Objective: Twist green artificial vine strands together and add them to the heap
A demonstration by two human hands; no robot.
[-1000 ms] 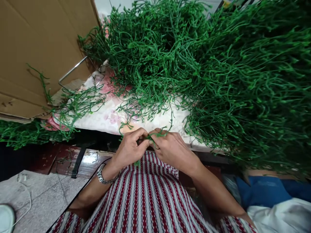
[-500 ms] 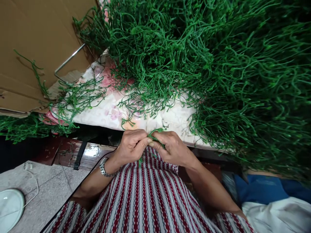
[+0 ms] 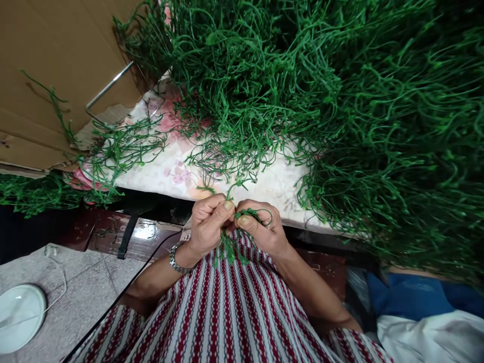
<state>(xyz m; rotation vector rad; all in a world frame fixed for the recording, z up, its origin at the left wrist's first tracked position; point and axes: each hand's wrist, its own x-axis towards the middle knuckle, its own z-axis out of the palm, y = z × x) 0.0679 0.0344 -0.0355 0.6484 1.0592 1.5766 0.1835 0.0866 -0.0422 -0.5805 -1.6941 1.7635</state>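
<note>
**Green heap (image 3: 333, 106) spreads over the flower-patterned counter (image 3: 280, 184)**

Long, thin green stems make up the heap, which lies thickest over the counter's far side and right end. A brown cardboard sheet (image 3: 64, 55) stands at the counter's left end. The person's red-and-white striped garment (image 3: 234, 317) is on the near side of the counter, with grey floor (image 3: 86, 287) showing to the left. Below the counter's right end lie a white cloth (image 3: 427, 333) and some blue material (image 3: 408, 297). A round, pale thing (image 3: 20, 317) sits on the floor, well apart from the counter. Loose stems (image 3: 124, 146) are scattered over the counter's left end.

Just off the counter's near edge are the left hand (image 3: 208, 222) and the right hand (image 3: 264, 229), close together. The left hand's thumb and forefinger are clamped on an upright sprig (image 3: 231, 191); the right hand's thumb presses a curled sprig (image 3: 254, 214) against its fingers. Green tips (image 3: 227, 248) hang beneath both hands; which sprig they belong to cannot be told. A metal wristband (image 3: 176, 259) circles the left wrist.
</note>
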